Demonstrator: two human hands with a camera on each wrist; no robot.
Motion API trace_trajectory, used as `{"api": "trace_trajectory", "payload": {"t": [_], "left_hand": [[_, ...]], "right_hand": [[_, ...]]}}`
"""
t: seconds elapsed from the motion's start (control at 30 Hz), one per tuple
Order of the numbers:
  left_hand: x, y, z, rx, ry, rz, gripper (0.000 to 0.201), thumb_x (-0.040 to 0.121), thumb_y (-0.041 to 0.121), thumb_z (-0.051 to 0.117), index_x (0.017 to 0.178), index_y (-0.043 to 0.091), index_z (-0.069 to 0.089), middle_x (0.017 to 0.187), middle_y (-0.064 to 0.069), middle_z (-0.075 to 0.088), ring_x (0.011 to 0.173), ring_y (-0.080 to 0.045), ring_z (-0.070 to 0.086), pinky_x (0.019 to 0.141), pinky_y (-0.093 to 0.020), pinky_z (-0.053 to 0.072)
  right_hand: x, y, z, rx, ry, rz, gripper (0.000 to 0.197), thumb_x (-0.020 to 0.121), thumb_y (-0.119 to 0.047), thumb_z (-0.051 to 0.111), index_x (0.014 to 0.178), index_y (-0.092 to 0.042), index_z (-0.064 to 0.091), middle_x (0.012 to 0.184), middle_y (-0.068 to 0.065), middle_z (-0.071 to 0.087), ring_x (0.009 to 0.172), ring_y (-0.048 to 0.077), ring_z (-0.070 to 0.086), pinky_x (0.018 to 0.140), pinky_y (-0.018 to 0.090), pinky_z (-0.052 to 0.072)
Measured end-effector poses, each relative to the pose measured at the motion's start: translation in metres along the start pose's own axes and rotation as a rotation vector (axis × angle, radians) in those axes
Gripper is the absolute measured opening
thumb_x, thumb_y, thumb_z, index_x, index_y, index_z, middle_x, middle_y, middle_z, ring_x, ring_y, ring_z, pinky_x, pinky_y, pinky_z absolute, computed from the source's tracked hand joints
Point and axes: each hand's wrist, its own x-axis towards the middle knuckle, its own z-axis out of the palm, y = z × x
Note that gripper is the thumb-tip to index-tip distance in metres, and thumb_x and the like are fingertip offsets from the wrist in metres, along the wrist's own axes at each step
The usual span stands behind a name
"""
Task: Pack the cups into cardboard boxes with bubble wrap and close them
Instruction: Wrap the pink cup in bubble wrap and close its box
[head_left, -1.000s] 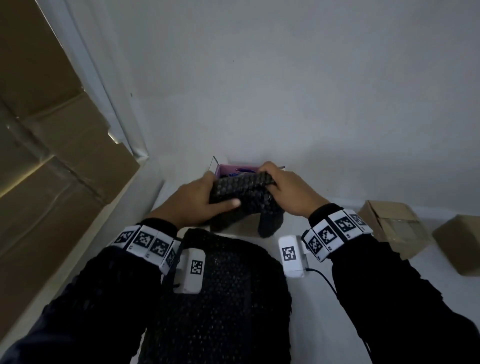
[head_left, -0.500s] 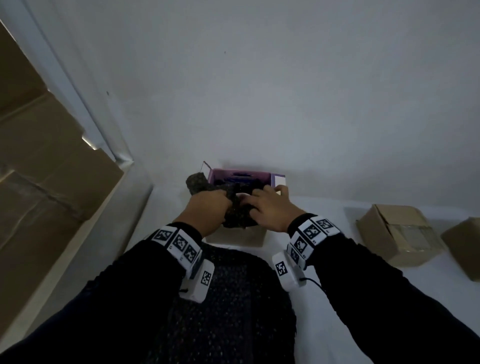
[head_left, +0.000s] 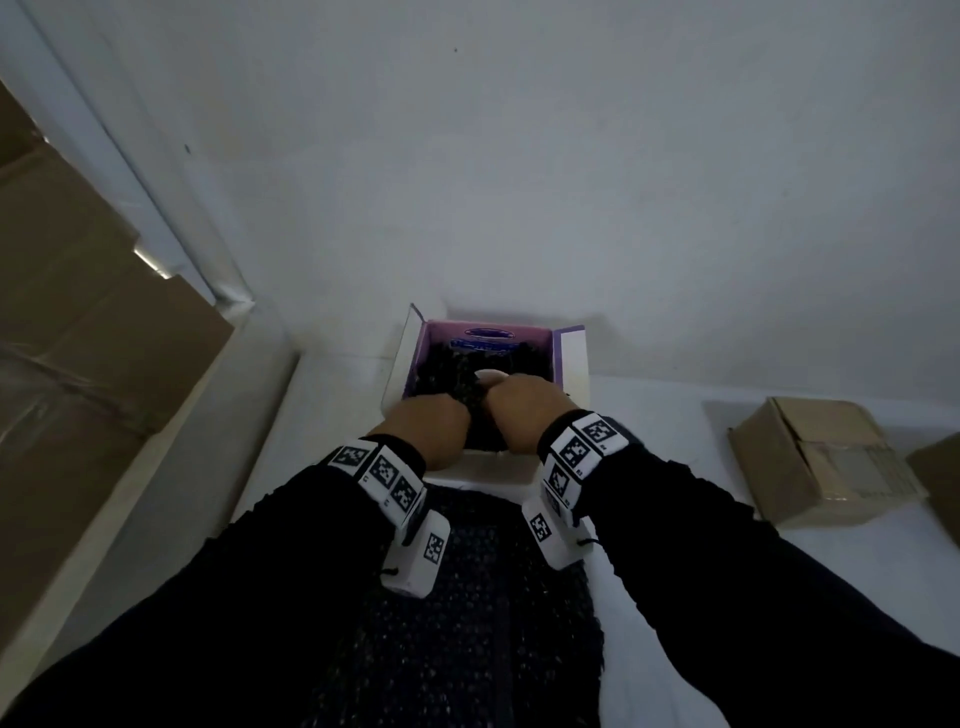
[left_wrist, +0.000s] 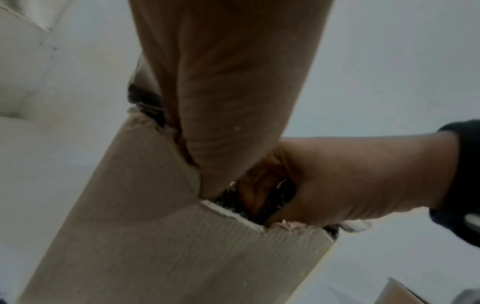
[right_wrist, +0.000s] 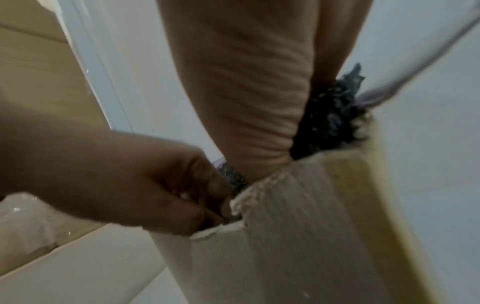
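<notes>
Reaching down into a small open cardboard box (head_left: 571, 358) with a purple-printed inner wall, set on the white table (head_left: 675, 405) close against the grey wall (head_left: 519, 156). Inside it, filling the space nearly to the rim, a black bubble-wrap bundle (head_left: 447, 371). Impossible to tell from any view whether a cup is wrapped inside.

At the near left of the opening, the left hand (head_left: 431, 431), knuckles up, with fingers (right_wrist: 207, 205) curled over the torn near rim and tucked into the bundle. Just beside it on the right, the right hand (head_left: 524, 410), with fingers (left_wrist: 249, 195) likewise curled down among the black bubbles and gripping the wrap. Between the two hands, only a narrow strip of the dark wrap. In the wrist views, corrugated brown outer walls of the box with ragged, torn top edges, and dark wrap bulging at the far corner by the right hand.

In front of the box, under both forearms, a flat sheet of black bubble wrap (head_left: 467, 597) spread on the table. Well apart to the right, a closed brown cardboard box (head_left: 815, 462), tilted and taped, with the corner of another brown box (head_left: 940, 483) at the picture's edge. Along the left, large flattened brown cardboard sheets (head_left: 78, 338) leaning beside the table.
</notes>
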Motion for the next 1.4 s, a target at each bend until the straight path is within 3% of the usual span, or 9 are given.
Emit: {"api": "trace_trajectory", "payload": {"t": [0.07,0.2,0.3,0.43,0.83,1.0,1.13,1.27,1.4], "left_hand": [[-0.002,0.002,-0.004,0.124,0.276,0.031,0.016,0.084,0.015,0.057,0.098,0.014,0.064,0.1,-0.007,0.066,0.09,-0.026,0.063,0.075,-0.038,0.051],[-0.001,-0.009,0.0,0.175,0.612,0.04,0.076,0.064,0.032,0.069,0.135,0.016,0.045,0.13,-0.014,0.049,0.116,-0.035,0.046,0.09,-0.045,0.04],[0.001,-0.012,0.0,0.106,0.457,0.057,0.083,0.077,0.033,0.068,0.149,0.025,0.029,0.131,-0.006,0.054,0.117,-0.029,0.05,0.098,-0.043,0.035],[0.0,-0.014,-0.006,0.351,0.432,0.19,0.023,0.089,0.03,0.05,0.106,0.026,0.066,0.097,0.005,0.069,0.091,-0.019,0.061,0.092,-0.035,0.035],[-0.008,-0.016,0.011,0.148,0.01,0.142,0.056,0.095,0.049,0.024,0.082,0.014,0.066,0.089,-0.005,0.068,0.077,-0.023,0.057,0.076,-0.034,0.047],[-0.007,-0.013,0.015,0.103,0.105,0.155,0.057,0.094,0.053,0.027,0.085,0.015,0.068,0.083,-0.003,0.067,0.083,-0.025,0.062,0.072,-0.033,0.044],[-0.015,-0.021,0.001,0.374,0.393,0.113,0.051,0.09,0.041,0.029,0.075,0.015,0.071,0.072,0.001,0.067,0.083,-0.024,0.051,0.082,-0.04,0.032],[-0.013,-0.025,0.005,0.389,0.145,0.034,0.044,0.096,0.041,0.032,0.095,0.023,0.073,0.092,0.006,0.07,0.11,-0.02,0.048,0.117,-0.057,-0.002],[-0.009,-0.019,0.011,0.378,0.013,0.035,0.04,0.097,0.038,0.033,0.098,0.03,0.072,0.097,0.012,0.068,0.118,-0.021,0.044,0.105,-0.064,-0.026]], "right_hand": [[-0.001,0.003,0.008,-0.053,0.113,0.025,0.051,0.081,-0.014,0.063,0.128,-0.012,0.044,0.125,0.014,0.053,0.108,0.034,0.054,0.082,0.041,0.043],[-0.004,0.018,0.01,-0.24,0.18,0.198,0.077,0.066,-0.053,0.071,0.129,-0.019,0.043,0.127,0.013,0.051,0.119,0.034,0.04,0.101,0.049,0.027],[-0.003,0.019,0.014,-0.166,0.133,0.227,0.057,0.072,-0.057,0.067,0.117,-0.023,0.055,0.11,0.004,0.065,0.117,0.031,0.041,0.099,0.046,0.024],[-0.007,0.011,0.015,-0.15,0.136,0.204,0.045,0.083,-0.042,0.063,0.125,-0.027,0.058,0.115,0.005,0.057,0.115,0.031,0.038,0.096,0.046,0.025],[-0.011,0.001,-0.003,0.115,-0.096,0.062,0.036,0.091,-0.007,0.056,0.127,-0.008,0.055,0.123,0.013,0.061,0.108,0.03,0.061,0.082,0.03,0.042],[-0.009,0.001,-0.001,-0.061,0.04,0.062,0.02,0.089,-0.013,0.057,0.107,-0.009,0.066,0.113,0.011,0.062,0.102,0.03,0.057,0.084,0.037,0.044],[-0.021,0.008,0.001,-0.216,0.17,0.104,0.021,0.092,-0.029,0.049,0.08,-0.015,0.059,0.081,0.002,0.059,0.084,0.026,0.053,0.096,0.043,0.031],[-0.026,0.007,0.004,-0.194,-0.004,0.13,0.043,0.1,-0.036,0.028,0.065,-0.017,0.044,0.059,-0.004,0.039,0.073,0.02,0.043,0.106,0.046,0.017],[-0.019,0.004,0.01,-0.067,-0.148,0.179,0.046,0.099,-0.044,0.018,0.083,-0.016,0.05,0.073,0.001,0.051,0.089,0.02,0.042,0.112,0.045,0.005]]}}
